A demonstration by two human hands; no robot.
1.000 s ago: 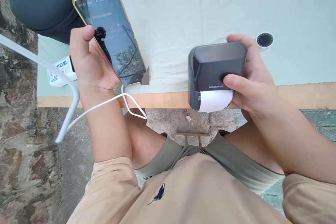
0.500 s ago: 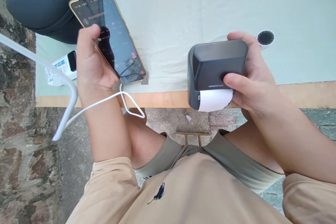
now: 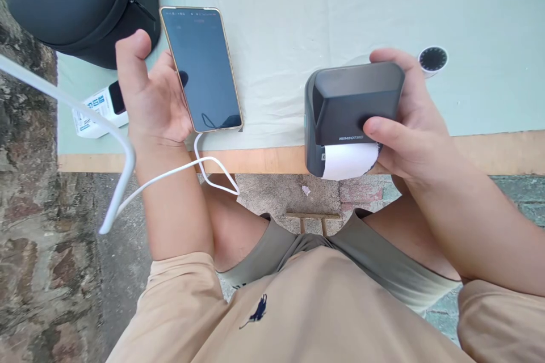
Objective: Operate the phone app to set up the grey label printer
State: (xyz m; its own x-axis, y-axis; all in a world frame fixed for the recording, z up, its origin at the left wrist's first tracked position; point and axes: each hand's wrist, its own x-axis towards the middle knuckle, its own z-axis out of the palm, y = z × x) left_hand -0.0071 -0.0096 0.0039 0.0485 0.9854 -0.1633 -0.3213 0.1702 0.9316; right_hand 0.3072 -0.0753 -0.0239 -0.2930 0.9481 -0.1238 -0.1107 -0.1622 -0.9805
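My left hand (image 3: 149, 88) supports a smartphone (image 3: 202, 71) in a gold-edged case, its thumb lifted off the screen and its other fingers mostly hidden behind the phone. The screen is dark, with faint small text near the top. From the phone's lower end a white cable (image 3: 170, 169) loops down over my left forearm. In my right hand (image 3: 409, 125) is a dark grey label printer (image 3: 355, 105) marked NIIMBOT, gripped by its right side with the thumb on top. A strip of white label paper (image 3: 351, 160) curls out of the printer's front.
A black zippered bag (image 3: 76, 0) stands at the table's back left. Near it lies a white package (image 3: 96, 113) with blue print. A white cylinder with a dark round face (image 3: 433, 60) sits right of the printer. Cloth (image 3: 281, 39) covers the wooden-edged table. A thick white bar (image 3: 114, 181) crosses the left foreground.
The phone has turned more upright and shifted right in my left hand. My left thumb has come off the screen, which now shows a darker, plainer page. The printer has hardly moved.
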